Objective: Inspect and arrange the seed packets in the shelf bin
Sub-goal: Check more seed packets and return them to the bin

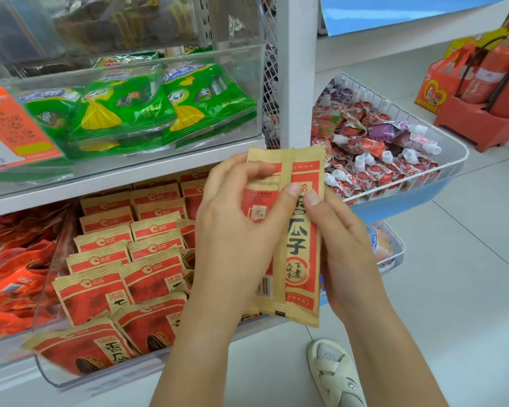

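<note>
Your left hand (232,230) gripped one tan-and-red seed packet (257,201), thumb over the front. Your right hand (341,245) pinched a second packet (301,248) by its right edge. Both were upright, overlapping, just in front of the shelf bin (50,374). More seed packets (124,259) stood in rows inside it. Green packets (124,110) sat one shelf up.

A shop aisle with white shelving and a pale tiled floor.
We see a white shelf post (296,69) with wire mesh (269,83) beside it, a light tiled floor (467,259), a white wire basket (441,168) of snack pouches on a blue base, and red fire extinguishers (494,69) standing in a red holder (479,127) by the wall.
</note>
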`<state>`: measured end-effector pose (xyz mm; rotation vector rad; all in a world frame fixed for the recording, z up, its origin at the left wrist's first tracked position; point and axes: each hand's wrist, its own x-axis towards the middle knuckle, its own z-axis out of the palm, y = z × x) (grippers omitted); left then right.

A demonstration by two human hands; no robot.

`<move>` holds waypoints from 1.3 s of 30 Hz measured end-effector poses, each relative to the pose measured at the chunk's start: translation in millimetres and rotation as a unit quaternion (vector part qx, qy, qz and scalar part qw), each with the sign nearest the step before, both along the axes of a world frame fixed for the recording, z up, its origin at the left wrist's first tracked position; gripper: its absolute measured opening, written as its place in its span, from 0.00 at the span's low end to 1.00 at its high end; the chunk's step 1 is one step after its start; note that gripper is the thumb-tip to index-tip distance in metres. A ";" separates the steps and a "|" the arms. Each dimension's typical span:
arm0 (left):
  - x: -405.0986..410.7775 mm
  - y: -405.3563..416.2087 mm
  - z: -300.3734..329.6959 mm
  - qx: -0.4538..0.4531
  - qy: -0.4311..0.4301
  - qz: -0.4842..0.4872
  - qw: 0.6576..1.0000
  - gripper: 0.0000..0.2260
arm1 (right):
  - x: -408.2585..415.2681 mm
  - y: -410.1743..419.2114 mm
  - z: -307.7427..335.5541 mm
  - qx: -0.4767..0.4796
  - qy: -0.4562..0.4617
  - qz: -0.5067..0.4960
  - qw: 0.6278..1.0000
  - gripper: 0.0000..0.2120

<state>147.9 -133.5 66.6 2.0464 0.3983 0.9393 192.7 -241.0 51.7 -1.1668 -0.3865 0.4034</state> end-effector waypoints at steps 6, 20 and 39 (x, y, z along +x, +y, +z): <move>8.7 7.0 13.2 0.051 0.007 0.062 0.997 0.11 | -3.9 4.0 0.2 0.002 -0.034 0.013 0.999 0.10; -0.5 6.7 3.5 -0.123 -0.067 0.034 0.989 0.06 | -3.3 1.1 -0.4 -0.010 -0.029 0.023 0.999 0.11; -14.6 5.0 2.2 -0.196 0.084 -0.231 0.949 0.14 | 20.4 -17.0 -2.5 0.039 0.055 -0.160 0.985 0.10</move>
